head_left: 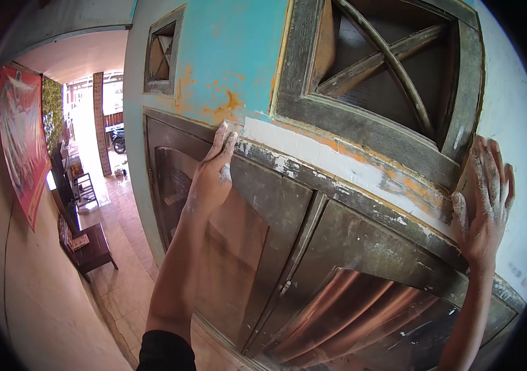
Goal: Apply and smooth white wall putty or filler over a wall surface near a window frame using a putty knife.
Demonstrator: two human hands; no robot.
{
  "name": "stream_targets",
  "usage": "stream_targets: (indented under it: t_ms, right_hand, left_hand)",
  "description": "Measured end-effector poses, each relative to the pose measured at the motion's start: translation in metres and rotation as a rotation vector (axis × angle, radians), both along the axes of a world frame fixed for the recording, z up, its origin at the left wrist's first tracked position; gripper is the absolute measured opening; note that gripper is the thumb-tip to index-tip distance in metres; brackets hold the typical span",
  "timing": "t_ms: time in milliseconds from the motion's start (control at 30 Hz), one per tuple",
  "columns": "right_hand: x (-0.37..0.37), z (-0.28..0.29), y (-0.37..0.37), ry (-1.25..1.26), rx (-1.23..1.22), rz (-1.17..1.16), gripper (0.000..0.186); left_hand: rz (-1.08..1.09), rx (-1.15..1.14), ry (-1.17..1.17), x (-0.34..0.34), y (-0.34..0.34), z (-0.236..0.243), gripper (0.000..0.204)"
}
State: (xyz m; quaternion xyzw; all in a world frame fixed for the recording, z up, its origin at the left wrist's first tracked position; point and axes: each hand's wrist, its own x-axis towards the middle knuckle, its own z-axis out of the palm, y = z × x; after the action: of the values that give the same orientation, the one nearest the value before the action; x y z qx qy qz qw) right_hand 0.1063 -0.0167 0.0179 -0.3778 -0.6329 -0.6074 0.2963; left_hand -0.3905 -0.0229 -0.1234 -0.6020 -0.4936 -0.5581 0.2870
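Note:
My left hand (pixel 212 170) is raised to the left end of a strip of white filler (pixel 313 145) above a dark wooden double door (pixel 263 191). Its fingers point up and close on a small flat pale piece, whose kind I cannot make out. White dust coats the fingertips. My right hand (pixel 486 195) lies flat with fingers stretched on the wall, beside the lower right corner of a dark wooden vent frame (pixel 362 133). White residue covers these fingers too. Between the hands, the strip shows orange-brown patches and rough white spots.
Turquoise wall (pixel 232 49) with orange stains surrounds a smaller vent (pixel 163 52). Brownish drapes (pixel 344 315) show in the door's glass. On the left are a red banner (pixel 23 136), a dark wooden bench (pixel 93 247) and a tiled floor (pixel 130 297) running to a bright opening.

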Motion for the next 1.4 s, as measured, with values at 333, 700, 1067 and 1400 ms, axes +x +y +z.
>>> stream_targets:
  t_ms: [333,700,1067,1400]
  right_hand:
    - [0.002,-0.001,0.006,0.007,0.018,0.021,0.063]
    - [0.012,-0.002,0.011,-0.042,0.042,0.003,0.065]
    - [0.009,-0.002,0.009,-0.015,0.028,0.065,0.066]
    - [0.010,-0.005,0.012,0.012,0.060,0.033,0.066]
  left_hand:
    - [-0.032,0.004,-0.064,0.009,-0.001,-0.013,0.064]
    - [-0.034,0.035,-0.035,0.006,0.002,-0.010,0.072]
    - [-0.039,-0.007,-0.035,0.002,-0.001,-0.010,0.067]
    - [-0.008,0.033,-0.014,0.007,0.000,-0.008,0.060]
